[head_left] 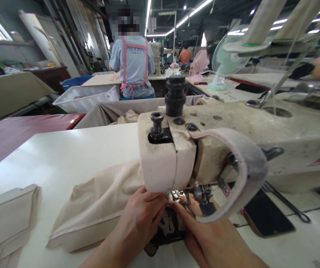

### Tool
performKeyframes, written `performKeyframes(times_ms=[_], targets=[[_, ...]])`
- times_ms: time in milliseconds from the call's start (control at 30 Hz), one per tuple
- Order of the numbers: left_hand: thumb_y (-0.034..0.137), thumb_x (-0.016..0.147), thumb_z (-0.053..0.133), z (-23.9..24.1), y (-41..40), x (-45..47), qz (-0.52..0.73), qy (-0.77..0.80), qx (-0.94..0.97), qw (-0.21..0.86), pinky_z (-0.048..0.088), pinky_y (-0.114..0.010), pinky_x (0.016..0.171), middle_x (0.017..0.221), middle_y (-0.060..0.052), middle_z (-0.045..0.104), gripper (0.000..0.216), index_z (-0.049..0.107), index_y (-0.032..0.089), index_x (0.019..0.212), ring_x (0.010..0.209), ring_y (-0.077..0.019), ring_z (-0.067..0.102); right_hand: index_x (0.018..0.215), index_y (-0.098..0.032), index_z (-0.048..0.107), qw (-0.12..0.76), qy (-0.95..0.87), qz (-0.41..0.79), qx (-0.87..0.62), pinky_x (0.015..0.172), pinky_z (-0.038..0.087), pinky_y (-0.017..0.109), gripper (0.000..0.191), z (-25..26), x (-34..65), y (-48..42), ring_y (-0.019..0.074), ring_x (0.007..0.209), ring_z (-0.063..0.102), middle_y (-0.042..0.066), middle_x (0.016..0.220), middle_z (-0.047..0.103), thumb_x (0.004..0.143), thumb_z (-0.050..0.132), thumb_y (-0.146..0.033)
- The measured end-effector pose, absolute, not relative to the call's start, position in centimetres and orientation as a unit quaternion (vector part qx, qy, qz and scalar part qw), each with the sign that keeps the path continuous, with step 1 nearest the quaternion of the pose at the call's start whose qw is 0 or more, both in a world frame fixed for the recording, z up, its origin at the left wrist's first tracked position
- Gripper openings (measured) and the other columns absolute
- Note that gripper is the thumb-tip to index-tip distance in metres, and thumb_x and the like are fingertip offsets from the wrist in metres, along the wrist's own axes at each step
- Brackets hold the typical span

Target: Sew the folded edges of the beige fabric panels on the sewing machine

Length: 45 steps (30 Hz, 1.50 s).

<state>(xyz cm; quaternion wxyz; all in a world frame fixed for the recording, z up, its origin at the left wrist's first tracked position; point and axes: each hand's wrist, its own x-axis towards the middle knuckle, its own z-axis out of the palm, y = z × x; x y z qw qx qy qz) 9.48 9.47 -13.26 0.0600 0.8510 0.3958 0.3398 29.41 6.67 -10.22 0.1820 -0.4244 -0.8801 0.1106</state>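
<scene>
My left hand point(143, 216) is closed, its fingertips pinched together just below the sewing machine head point(160, 160), at the edge of a beige fabric piece point(98, 204). That fabric lies rumpled on the white table to the left, with a folded seam along its near edge, and runs in behind the head. My right hand point(210, 230) comes from the other side, its index finger reaching to the presser foot point(176, 194) and meeting my left fingertips. The remaining right fingers are bent and partly hidden by machine parts; what they grip cannot be made out.
A curved pale guard point(249, 175) arches over my right hand. Right of it lie a black phone point(268, 214) and dark scissors point(288, 203). Folded beige pieces point(6, 223) rest at far left. Behind are a white crate point(87, 98) and a person in a pink apron point(134, 63).
</scene>
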Motion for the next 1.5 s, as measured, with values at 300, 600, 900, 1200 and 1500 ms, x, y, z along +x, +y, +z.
performKeyframes(times_ms=[300, 600, 900, 1200, 1500], targets=[[0.017, 0.090, 0.045, -12.7, 10.4, 10.1, 0.358, 0.445, 0.820, 0.022, 0.052, -0.028, 0.062, 0.069, -0.003, 0.068, 0.026, 0.066, 0.020, 0.076, 0.066, -0.0187, 0.064, 0.101, -0.017, 0.061, 0.239, -0.860, 0.132, -0.431, 0.091, 0.046, 0.045, 0.036, -10.5, 29.3, 6.4, 0.0286, 0.102, 0.053, 0.009, 0.098, 0.062, 0.074, 0.044, -0.002], [0.025, 0.089, 0.044, -11.9, 10.8, 10.0, 0.317, 0.495, 0.807, 0.054, 0.053, -0.029, 0.059, 0.071, -0.006, 0.070, 0.031, 0.072, 0.019, 0.075, 0.067, -0.0217, 0.067, 0.096, -0.013, 0.059, 0.260, -0.855, 0.153, -0.421, 0.087, 0.048, 0.046, 0.028, -9.9, 29.5, 6.6, 0.0295, 0.099, 0.052, 0.015, 0.109, 0.060, 0.074, 0.045, -0.003], [0.028, 0.086, 0.049, -11.5, 11.0, 9.9, 0.295, 0.533, 0.789, 0.084, 0.056, -0.036, 0.067, 0.076, -0.007, 0.073, 0.028, 0.074, 0.019, 0.076, 0.072, -0.0252, 0.068, 0.094, -0.012, 0.060, 0.253, -0.857, 0.158, -0.420, 0.086, 0.048, 0.046, 0.025, -10.0, 29.5, 6.5, 0.0299, 0.099, 0.051, 0.013, 0.098, 0.060, 0.076, 0.045, -0.002], [0.029, 0.084, 0.050, -11.2, 11.1, 10.1, 0.335, 0.528, 0.775, 0.094, 0.055, -0.034, 0.065, 0.074, -0.006, 0.071, 0.026, 0.072, 0.018, 0.076, 0.071, -0.0236, 0.066, 0.100, -0.013, 0.059, 0.261, -0.860, 0.143, -0.415, 0.084, 0.048, 0.044, 0.029, -10.3, 29.6, 6.4, 0.0287, 0.096, 0.051, 0.014, 0.105, 0.060, 0.075, 0.046, -0.002], [0.028, 0.082, 0.053, -10.5, 11.5, 9.6, 0.332, 0.527, 0.766, 0.158, 0.056, -0.036, 0.072, 0.084, -0.008, 0.074, 0.022, 0.072, 0.016, 0.080, 0.079, -0.0245, 0.068, 0.095, -0.013, 0.060, 0.253, -0.864, 0.136, -0.414, 0.087, 0.049, 0.048, 0.027, -10.7, 29.3, 6.5, 0.0303, 0.100, 0.052, 0.015, 0.111, 0.060, 0.074, 0.046, -0.002]])
